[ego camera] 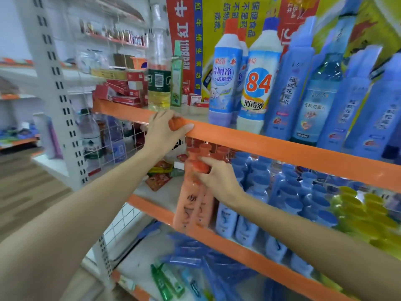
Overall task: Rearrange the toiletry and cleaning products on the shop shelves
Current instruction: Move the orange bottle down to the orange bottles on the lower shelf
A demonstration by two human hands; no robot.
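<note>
Orange bottle cap (200,165) inside right hand (219,179) grip

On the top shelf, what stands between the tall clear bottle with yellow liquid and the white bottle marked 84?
In the head view, between the clear bottle and the 84 bottle stand a slim green box and a blue-and-white cleaner bottle, with small red boxes behind.

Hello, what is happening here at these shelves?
A person is rearranging products on shop shelves. The left hand grips an orange cap at the orange edge of the upper shelf. The right hand holds the cap end of an orange bottle on the middle shelf, beside blue-capped bottles. Cleaner bottles stand above.
</note>
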